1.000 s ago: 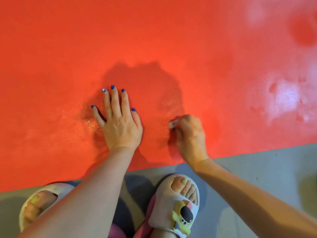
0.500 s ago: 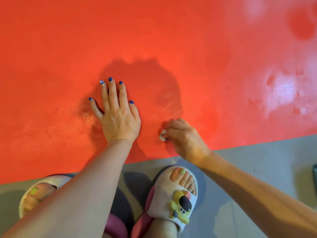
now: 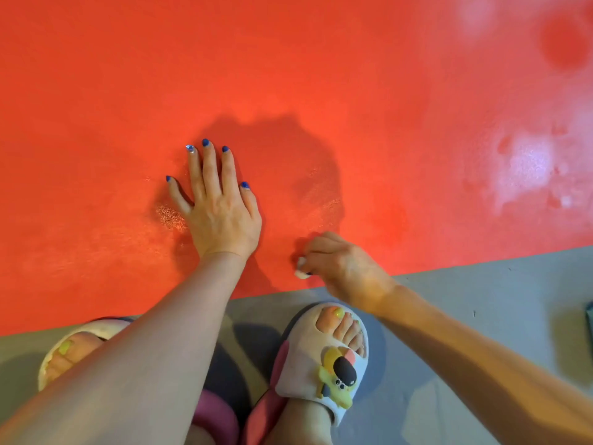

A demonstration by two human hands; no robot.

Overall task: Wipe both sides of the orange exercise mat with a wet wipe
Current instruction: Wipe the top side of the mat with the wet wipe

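The orange exercise mat (image 3: pixel 321 75) covers the floor across the upper part of the view. My left hand (image 3: pixel 218 207) lies flat on it with straight fingers, palm down. My right hand (image 3: pixel 340 264) is at the mat's near edge, its fingers curled round a small bunched white wet wipe (image 3: pixel 301 271) that touches the mat. Only a bit of the wipe shows past the fingers.
Grey floor (image 3: pixel 481 300) runs along the mat's near edge. My two feet in white slippers (image 3: pixel 324 364) stand on it just below my hands. Pale shiny patches (image 3: pixel 529 165) mark the mat at the right. A dark object (image 3: pixel 589 316) peeks in at the right edge.
My right hand has drawn the wipe toward me, from beside my left hand's thumb down to the mat's near edge. My left hand has stayed flat in place.
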